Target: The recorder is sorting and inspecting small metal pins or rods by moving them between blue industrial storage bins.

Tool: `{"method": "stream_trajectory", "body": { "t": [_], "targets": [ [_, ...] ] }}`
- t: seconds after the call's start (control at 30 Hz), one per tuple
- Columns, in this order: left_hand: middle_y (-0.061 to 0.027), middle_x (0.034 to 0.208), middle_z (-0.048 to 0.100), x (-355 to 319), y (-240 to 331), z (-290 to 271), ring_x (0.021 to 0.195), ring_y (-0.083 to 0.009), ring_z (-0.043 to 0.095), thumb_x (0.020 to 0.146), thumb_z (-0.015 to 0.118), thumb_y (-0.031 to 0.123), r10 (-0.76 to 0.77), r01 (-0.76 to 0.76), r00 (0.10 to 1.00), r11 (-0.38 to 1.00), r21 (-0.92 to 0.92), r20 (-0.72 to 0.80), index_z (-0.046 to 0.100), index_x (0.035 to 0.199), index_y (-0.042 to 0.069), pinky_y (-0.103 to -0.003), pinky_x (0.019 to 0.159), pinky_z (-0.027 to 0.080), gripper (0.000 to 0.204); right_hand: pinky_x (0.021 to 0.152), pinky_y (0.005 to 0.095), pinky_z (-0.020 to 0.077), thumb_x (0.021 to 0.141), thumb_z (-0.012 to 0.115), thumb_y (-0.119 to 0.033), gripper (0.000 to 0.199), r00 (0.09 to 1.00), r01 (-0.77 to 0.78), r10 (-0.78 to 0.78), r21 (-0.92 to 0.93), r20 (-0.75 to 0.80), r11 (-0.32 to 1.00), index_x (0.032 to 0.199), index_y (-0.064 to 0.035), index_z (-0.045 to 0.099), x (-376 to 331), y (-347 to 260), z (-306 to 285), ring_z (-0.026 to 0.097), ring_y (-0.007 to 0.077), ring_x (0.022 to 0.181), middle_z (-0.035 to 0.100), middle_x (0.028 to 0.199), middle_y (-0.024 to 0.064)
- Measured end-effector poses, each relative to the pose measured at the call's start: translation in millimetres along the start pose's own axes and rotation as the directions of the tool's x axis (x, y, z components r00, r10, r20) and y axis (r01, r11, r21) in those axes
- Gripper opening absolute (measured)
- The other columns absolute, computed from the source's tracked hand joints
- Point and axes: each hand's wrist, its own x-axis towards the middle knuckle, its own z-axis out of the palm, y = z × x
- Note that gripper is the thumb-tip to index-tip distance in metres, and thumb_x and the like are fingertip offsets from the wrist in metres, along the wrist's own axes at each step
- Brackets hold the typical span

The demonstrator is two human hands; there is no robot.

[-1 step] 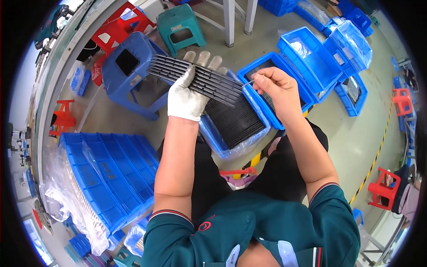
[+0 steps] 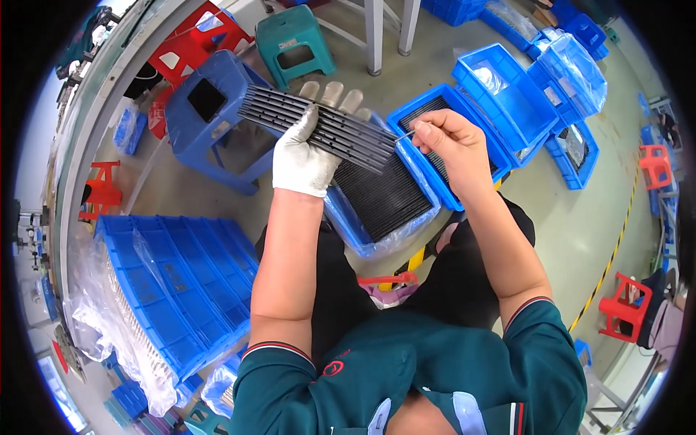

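Observation:
My left hand (image 2: 303, 161), in a white glove, is closed around a row of dark slotted strips (image 2: 357, 142). The strips lie side by side across the palm, with the thumb over them and the fingertips showing beyond. My bare right hand (image 2: 455, 145) pinches a thin metal pin-like tool (image 2: 405, 135) between thumb and forefinger. Its tip meets the right end of the strips; whether it touches one, I cannot make out. Below the hands, a plastic-lined blue bin (image 2: 350, 230) holds many similar dark strips (image 2: 388, 203). A second blue bin (image 2: 454, 204) with dark strips stands behind my right hand.
Blue crates (image 2: 500, 87) stand at the far right. A blue stool (image 2: 217, 98) and a green stool (image 2: 293, 45) are at the far left, near a red stool (image 2: 192, 43). Large blue crates (image 2: 181, 283) sit beside my left arm, with clear plastic film (image 2: 109, 326) along them.

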Motion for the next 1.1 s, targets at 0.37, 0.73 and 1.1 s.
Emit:
{"method": "stream_trajectory", "body": {
  "t": [0.37,0.73,1.1],
  "targets": [
    [-0.0206,0.124,0.052,0.5,1.5,-12.9,0.122,-0.0448,0.047,0.096,0.043,0.007,-0.019,0.021,0.999,0.999,-0.035,0.046,0.046,0.125,0.01,-0.064,0.1,0.04,0.029,0.071,0.0206,0.048,0.088,0.068,-0.008,0.01,0.993,0.114,-0.11,-0.161,0.034,0.98,0.094,-0.0006,0.07,-3.7,0.9,9.2,0.059,0.0078,0.076,0.066,0.082,0.0019],
    [-0.0206,0.125,0.053,-10.0,4.1,-8.1,0.12,-0.0447,0.05,0.097,0.04,0.007,-0.015,0.018,0.998,0.999,0.037,-0.069,0.047,0.124,0.01,-0.064,0.097,0.043,0.028,0.072,0.0225,0.0495,0.089,0.064,-0.005,0.013,0.996,0.084,-0.082,-0.117,0.02,0.99,0.099,0.0021,0.069,-5.6,-1.0,4.1,0.061,0.0101,0.076,0.067,0.085,0.0053],
    [-0.0226,0.123,0.054,-15.3,-6.6,9.7,0.114,-0.0438,0.055,0.095,0.043,0.004,0.039,0.015,0.956,0.983,0.182,-0.29,0.049,0.121,0.005,-0.062,0.092,0.048,0.027,0.07,0.0224,0.0492,0.087,0.067,-0.006,0.012,0.995,0.089,-0.065,-0.329,0.082,0.94,0.097,0.0,0.07,-6.3,9.0,10.0,0.061,0.0086,0.076,0.067,0.083,0.0036]
  ]
}}
